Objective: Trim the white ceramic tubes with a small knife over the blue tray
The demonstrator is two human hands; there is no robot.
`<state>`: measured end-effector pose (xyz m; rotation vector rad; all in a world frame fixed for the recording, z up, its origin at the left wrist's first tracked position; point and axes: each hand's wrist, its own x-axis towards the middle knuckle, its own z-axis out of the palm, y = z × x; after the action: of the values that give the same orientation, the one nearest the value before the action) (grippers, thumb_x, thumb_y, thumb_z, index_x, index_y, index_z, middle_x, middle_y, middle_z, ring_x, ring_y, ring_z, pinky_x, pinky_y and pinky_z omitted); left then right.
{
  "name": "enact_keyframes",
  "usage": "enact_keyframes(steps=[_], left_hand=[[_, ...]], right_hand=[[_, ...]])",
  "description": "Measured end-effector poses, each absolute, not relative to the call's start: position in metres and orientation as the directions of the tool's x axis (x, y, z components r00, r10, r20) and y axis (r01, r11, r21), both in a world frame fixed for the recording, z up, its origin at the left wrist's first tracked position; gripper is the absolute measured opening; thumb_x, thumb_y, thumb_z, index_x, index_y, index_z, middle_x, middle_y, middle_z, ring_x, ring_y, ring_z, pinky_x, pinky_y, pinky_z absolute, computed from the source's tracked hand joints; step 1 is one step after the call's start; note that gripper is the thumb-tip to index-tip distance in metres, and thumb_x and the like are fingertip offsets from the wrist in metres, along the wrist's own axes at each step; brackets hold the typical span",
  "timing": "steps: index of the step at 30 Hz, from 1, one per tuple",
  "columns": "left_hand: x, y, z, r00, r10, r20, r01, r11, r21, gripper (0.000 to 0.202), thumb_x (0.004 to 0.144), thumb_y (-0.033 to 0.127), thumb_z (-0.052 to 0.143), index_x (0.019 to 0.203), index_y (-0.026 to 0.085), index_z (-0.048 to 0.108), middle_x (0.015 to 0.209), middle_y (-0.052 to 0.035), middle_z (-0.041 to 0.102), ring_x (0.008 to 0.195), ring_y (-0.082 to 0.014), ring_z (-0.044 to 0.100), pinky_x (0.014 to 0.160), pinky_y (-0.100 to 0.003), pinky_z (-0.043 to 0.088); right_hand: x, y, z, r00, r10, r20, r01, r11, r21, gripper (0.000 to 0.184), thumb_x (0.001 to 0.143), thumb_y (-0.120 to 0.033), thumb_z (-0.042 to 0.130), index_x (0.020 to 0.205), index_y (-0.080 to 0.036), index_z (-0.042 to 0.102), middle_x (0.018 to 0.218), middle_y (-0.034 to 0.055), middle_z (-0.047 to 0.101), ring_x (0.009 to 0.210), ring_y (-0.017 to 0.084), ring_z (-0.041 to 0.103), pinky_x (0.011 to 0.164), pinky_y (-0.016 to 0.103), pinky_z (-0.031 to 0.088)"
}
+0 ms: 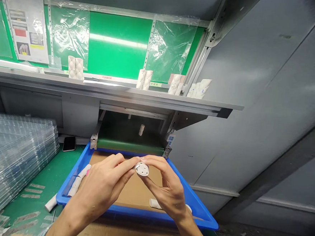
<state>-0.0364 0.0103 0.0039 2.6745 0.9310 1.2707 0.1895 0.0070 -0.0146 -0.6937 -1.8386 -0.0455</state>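
Note:
Both hands meet over a blue bin (198, 205) lined with brown cardboard. My left hand (103, 184) and my right hand (164, 185) pinch a small white cylindrical part (142, 168) between their fingertips, its round end turned toward me. Another white part (155, 203) lies in the bin under my right hand. A white part (79, 179) leans on the bin's left rim.
A green conveyor belt (129, 147) ends at the bin, with one white part (141, 129) on it. A stack of clear plastic trays (19, 152) stands at left, with a phone (69, 143) beside it. White parts (75, 67) line the shelf above. A grey panel fills the right.

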Motion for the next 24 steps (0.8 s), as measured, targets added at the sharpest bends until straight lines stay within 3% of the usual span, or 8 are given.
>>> enact_keyframes(steps=[11,18,24], left_hand=[[-0.0365,0.0135,-0.0005,0.430,0.511,0.744,0.426,-0.842,0.333,0.034,0.113,0.024,0.054,0.144,0.030,0.065,0.118,-0.0034,0.080,0.101,-0.0203,0.070,0.096,-0.033,0.057],[-0.0385,0.0148,-0.0008,0.408,0.560,0.721,0.364,-0.824,0.433,0.032,0.109,0.022,0.061,0.138,0.033,0.072,0.119,0.0001,0.082,0.092,-0.0176,0.071,0.082,-0.028,0.056],[-0.0408,0.0148,0.0009,0.382,0.578,0.721,0.305,-0.815,0.492,0.028,0.109,0.024,0.064,0.132,0.031,0.077,0.122,0.0002,0.083,0.093,-0.0176,0.074,0.083,-0.028,0.057]], right_hand=[[0.1910,0.0051,-0.0128,-0.229,0.439,0.869,0.502,0.818,-0.281,0.032,0.099,-0.010,0.073,0.126,-0.027,0.068,0.118,0.0080,0.074,0.109,0.024,0.074,0.095,0.038,0.065],[0.1907,0.0036,-0.0113,-0.260,0.419,0.870,0.512,0.824,-0.244,0.037,0.099,-0.008,0.072,0.130,-0.028,0.067,0.119,0.0087,0.075,0.108,0.024,0.076,0.093,0.037,0.067],[0.1897,0.0037,-0.0126,-0.257,0.419,0.871,0.507,0.826,-0.248,0.036,0.100,-0.009,0.073,0.130,-0.028,0.069,0.118,0.0077,0.077,0.107,0.023,0.077,0.092,0.034,0.067]])
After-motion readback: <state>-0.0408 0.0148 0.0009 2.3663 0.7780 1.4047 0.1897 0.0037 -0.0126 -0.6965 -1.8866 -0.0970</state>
